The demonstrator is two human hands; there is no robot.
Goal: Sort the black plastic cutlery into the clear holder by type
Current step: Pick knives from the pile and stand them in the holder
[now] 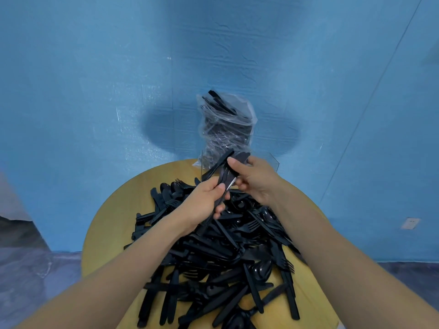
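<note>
Heaped black plastic cutlery (221, 264), the landmark of this figure, lies nearest the viewer: knives, forks and spoons mixed in one pile that covers most of the round yellow worktop (111, 214). Both bare forearms reach over the pile from its near side. Left hand (204, 203), above the far part of the pile: fingers and thumb curled round the lower ends of a small bundle of black pieces (224, 173), which rises obliquely away from the viewer. Right hand (255, 180), just right of the left hand and also above the far part of the pile: thumb and fingers pinch the same bundle higher up. Type of the held pieces cannot be told. Clear holder (273, 160), at the far edge of the worktop just beyond the pile: upright transparent walls, partly hidden behind both hands; its compartments cannot be made out. Clear plastic bag (228, 124), beyond the pile at the holder: stands upright and contains more black cutlery. Blue wall (95, 79): backdrop behind all items.
</note>
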